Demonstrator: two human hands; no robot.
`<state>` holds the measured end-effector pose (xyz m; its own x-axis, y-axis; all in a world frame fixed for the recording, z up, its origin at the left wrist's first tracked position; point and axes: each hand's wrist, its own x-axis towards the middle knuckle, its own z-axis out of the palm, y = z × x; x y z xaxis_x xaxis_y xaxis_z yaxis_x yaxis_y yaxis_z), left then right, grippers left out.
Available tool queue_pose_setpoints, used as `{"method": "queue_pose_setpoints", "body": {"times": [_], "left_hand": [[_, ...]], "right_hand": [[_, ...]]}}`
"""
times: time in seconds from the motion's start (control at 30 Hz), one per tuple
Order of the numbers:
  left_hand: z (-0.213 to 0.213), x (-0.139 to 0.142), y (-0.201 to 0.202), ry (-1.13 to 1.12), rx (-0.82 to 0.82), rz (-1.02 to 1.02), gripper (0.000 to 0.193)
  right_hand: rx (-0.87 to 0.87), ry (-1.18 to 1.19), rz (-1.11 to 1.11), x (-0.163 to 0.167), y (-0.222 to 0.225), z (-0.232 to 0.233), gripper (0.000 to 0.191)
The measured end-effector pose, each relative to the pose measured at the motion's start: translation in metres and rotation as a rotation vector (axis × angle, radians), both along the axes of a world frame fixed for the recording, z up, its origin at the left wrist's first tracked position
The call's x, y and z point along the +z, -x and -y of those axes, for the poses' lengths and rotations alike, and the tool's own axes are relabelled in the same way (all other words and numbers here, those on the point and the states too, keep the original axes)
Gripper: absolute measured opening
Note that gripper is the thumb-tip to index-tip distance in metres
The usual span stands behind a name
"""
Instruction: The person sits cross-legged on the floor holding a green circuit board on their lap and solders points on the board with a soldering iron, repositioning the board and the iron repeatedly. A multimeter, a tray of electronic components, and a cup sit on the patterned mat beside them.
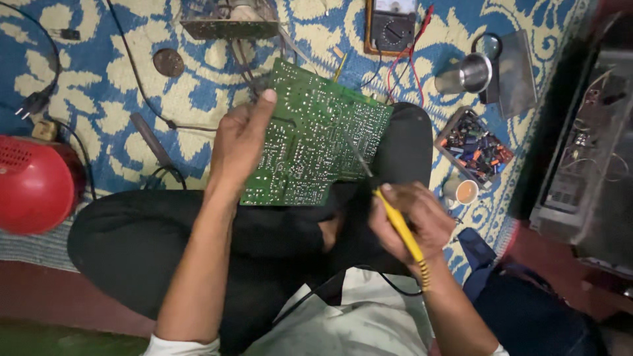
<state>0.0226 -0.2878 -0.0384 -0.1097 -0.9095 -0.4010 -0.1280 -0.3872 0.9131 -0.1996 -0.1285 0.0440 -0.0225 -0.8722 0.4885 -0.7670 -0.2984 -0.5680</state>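
Now — left hand (241, 142) grip closed on green circuit board (316, 138); right hand (412, 221) clasps yellow soldering iron (399, 227) — tip on board.

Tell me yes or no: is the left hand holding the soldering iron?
No, the left hand grips the green circuit board; the right hand holds the yellow soldering iron.

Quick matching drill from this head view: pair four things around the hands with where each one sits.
Things:
1. green circuit board
2. yellow soldering iron
3. tray of small parts
4. red round casing

Places:
A. on the rug, to the right of the person's knee
B. in the right hand
C. at the left edge of the view
D. gripped by the left hand, resting over the lap

Pairs: 1-D, 2-B, 3-A, 4-C
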Motion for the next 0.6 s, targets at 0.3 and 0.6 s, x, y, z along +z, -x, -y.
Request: {"method": "queue_pose_setpoints", "body": {"times": [0.3, 0.6], "left_hand": [[0.003, 0.007, -0.026, 0.086, -0.033, 0.242, 0.065], [0.005, 0.015, -0.032, 0.012, -0.030, 0.194, 0.065]], "right_hand": [[0.081, 0.023, -0.167, 0.010, -0.049, 0.023, 0.031], [0.050, -0.032, -0.231, 0.014, -0.066, 0.027, 0.030]]}}
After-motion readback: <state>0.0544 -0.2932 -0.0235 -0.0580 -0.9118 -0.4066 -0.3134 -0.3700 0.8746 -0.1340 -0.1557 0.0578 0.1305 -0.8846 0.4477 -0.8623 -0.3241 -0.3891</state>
